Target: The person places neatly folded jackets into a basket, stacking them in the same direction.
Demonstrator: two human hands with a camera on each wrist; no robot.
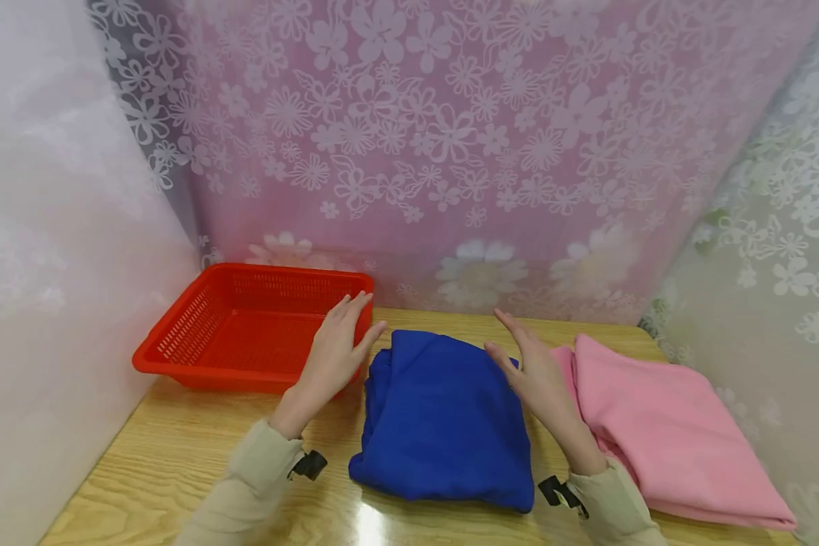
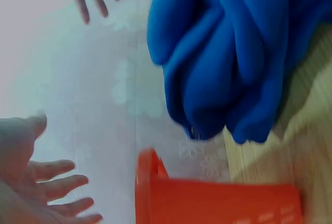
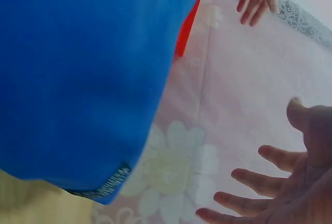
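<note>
A folded blue cloth (image 1: 450,425), perhaps a garment, lies on the wooden table between my two hands. Its loose folded edges show in the left wrist view, and a dark label (image 3: 106,182) sits at one corner in the right wrist view. My left hand (image 1: 331,356) hovers at the cloth's left side, near the right end of a red plastic basket (image 1: 225,379), fingers extended. To the right, my right hand (image 1: 542,379) is raised with spread fingers, between the blue cloth and a folded pink cloth (image 1: 682,432). Neither hand holds anything.
The slotted red basket stands at the back left of the table (image 1: 143,455). Flowered curtain sheeting (image 1: 409,152) hangs along the back and both sides. Black bands with small devices (image 1: 309,464) are worn at both wrists.
</note>
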